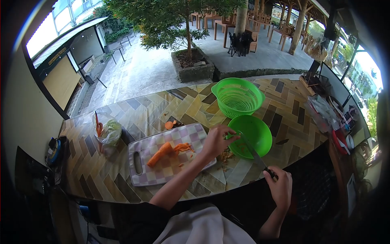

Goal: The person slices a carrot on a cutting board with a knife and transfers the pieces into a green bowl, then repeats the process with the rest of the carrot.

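My right hand [279,187] grips the dark handle of a knife [255,155], whose blade slants up and left over a green bowl [260,132]. Close to the blade's tip, my left hand [219,140] has its thumb and fingers pinched together at the bowl's left edge. What lies between them is too small to make out. Left of that forearm, a partly cut carrot [160,154] rests on a checkered cutting board [140,177], with carrot strips [183,148] at its right end. Small peelings [226,156] lie between the board and the bowl.
A green colander [239,97] stands just behind the bowl. Carrot end pieces [169,125] sit beyond the board. On the left is a plastic bag [109,132] with vegetables. Plastic packets and utensils [325,114] crowd the right end of the patterned table [91,162].
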Demonstrator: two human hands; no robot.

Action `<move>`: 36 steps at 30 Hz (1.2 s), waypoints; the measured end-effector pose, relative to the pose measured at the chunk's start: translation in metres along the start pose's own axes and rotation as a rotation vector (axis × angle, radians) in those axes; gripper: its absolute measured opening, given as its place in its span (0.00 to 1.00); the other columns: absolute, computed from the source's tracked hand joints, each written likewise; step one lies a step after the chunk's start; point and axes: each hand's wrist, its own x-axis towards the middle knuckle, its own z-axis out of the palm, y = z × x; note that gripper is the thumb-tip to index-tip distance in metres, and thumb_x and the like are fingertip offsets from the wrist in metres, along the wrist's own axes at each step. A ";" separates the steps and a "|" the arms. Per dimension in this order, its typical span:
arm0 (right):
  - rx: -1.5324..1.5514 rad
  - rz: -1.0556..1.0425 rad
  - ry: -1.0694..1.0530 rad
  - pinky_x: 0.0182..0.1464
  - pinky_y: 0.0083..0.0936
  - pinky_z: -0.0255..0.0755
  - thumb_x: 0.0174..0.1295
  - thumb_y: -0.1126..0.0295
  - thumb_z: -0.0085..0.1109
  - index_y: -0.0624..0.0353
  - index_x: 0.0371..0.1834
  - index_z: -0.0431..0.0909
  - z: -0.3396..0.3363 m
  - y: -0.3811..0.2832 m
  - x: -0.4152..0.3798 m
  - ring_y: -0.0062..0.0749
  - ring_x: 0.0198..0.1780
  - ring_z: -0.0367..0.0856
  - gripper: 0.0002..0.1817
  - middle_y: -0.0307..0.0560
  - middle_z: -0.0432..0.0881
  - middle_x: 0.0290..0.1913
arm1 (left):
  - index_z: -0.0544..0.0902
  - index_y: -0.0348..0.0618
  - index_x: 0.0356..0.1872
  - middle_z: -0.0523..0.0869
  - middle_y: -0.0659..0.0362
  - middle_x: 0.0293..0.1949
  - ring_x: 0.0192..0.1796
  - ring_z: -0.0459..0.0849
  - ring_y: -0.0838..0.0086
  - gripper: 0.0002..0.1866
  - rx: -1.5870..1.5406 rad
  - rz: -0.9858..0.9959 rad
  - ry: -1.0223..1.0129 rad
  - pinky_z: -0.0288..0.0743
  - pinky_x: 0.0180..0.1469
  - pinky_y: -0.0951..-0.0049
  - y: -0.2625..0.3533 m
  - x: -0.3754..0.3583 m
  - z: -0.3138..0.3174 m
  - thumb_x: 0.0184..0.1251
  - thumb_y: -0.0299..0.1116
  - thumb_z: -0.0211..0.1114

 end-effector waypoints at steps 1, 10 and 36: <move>0.016 0.011 -0.003 0.38 0.38 0.74 0.61 0.64 0.68 0.64 0.41 0.84 -0.001 0.000 0.000 0.51 0.30 0.83 0.13 0.56 0.82 0.26 | 0.88 0.37 0.34 0.87 0.51 0.33 0.36 0.84 0.61 0.10 0.006 -0.043 -0.007 0.78 0.41 0.63 0.000 0.003 0.007 0.54 0.32 0.77; 0.037 0.046 -0.005 0.38 0.39 0.74 0.62 0.64 0.68 0.64 0.40 0.84 -0.004 0.004 -0.004 0.53 0.30 0.82 0.13 0.57 0.83 0.27 | 0.89 0.39 0.35 0.88 0.51 0.37 0.43 0.84 0.57 0.08 0.043 -0.019 0.019 0.76 0.52 0.61 -0.018 0.007 0.029 0.52 0.21 0.71; 0.654 -0.271 -0.232 0.32 0.27 0.76 0.55 0.76 0.70 0.68 0.36 0.81 0.264 -0.076 0.071 0.27 0.27 0.84 0.09 0.47 0.85 0.27 | 0.89 0.36 0.33 0.87 0.42 0.32 0.39 0.87 0.48 0.09 0.348 -0.557 0.167 0.80 0.47 0.57 -0.037 -0.113 -0.066 0.52 0.19 0.63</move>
